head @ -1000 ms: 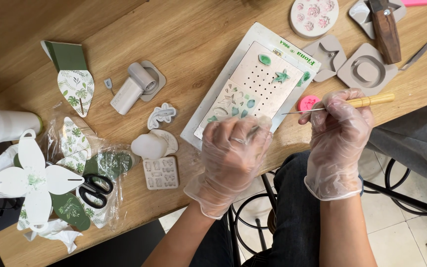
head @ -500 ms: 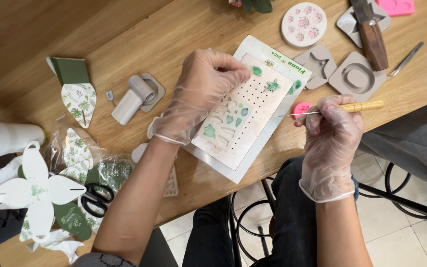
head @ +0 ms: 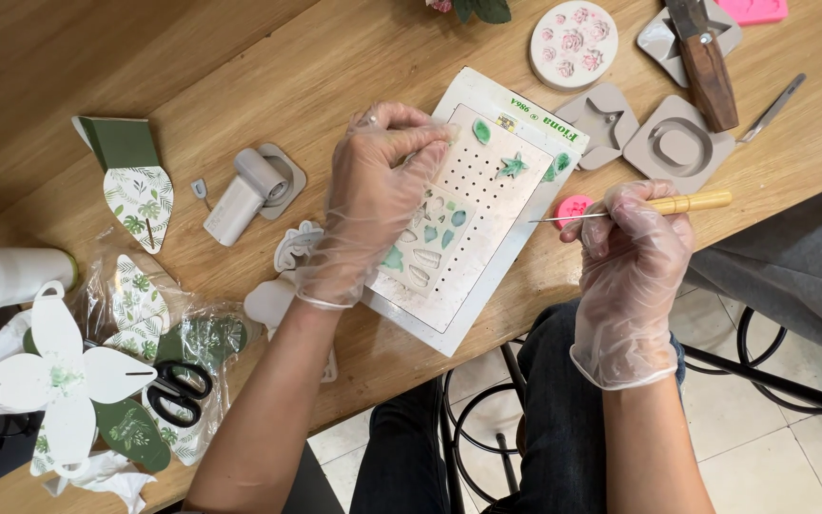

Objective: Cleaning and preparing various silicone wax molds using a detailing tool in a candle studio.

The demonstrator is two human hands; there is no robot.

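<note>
Head view. My left hand [head: 378,195], in a clear thin glove, lies on the perforated board [head: 501,214], a pale cream rectangle dotted with rows of small holes. The board rests on a larger white tray [head: 525,105] at the front edge of the wooden bench [head: 268,57]. My left fingers [head: 420,143] are pinched together at the board's upper left corner; whether they grip anything I cannot tell. Small green and pale leaf-shaped pieces [head: 430,233] lie on the board: three near its top and a cluster of about seven beside my palm. My right hand [head: 630,252], also gloved, is closed around one needle tool [head: 658,205] with a yellow wooden handle, its thin metal tip pointing left toward the board without touching it. One pink lump [head: 573,207] lies on the bench just beside my right fingers [head: 611,224]. Behind the tray sit two grey moulds [head: 679,145], one round mould with pink flowers [head: 574,45] and one wooden-handled knife [head: 706,67]. At far left lie one pair of black scissors [head: 178,390] and one white paper flower [head: 54,376].
</note>
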